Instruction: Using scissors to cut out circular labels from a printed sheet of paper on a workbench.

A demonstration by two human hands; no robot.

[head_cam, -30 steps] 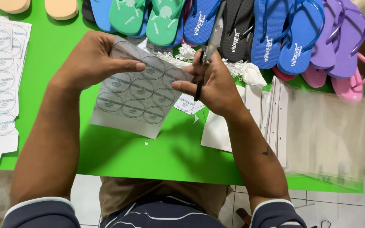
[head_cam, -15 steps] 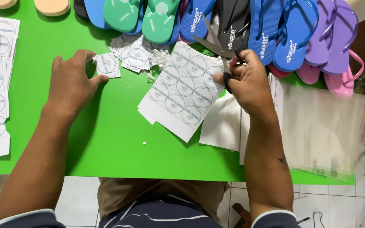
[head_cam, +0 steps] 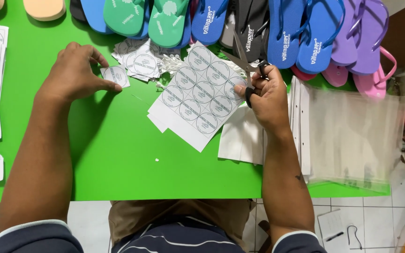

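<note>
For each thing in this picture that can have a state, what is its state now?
Scissors: blades open, held in the right hand.
Label sheet: uncut at this edge, lying flat on the green table.
Cut label: separated, pinched by the left hand.
Clear bags: stacked flat.
Sandals: lined up along the far edge.

Left hand (head_cam: 73, 75) pinching a cut label (head_cam: 116, 76), upper left of frame. Right hand (head_cam: 268, 96) gripping scissors (head_cam: 244, 63) beside the sticker sheet (head_cam: 198, 93), centre.
</note>
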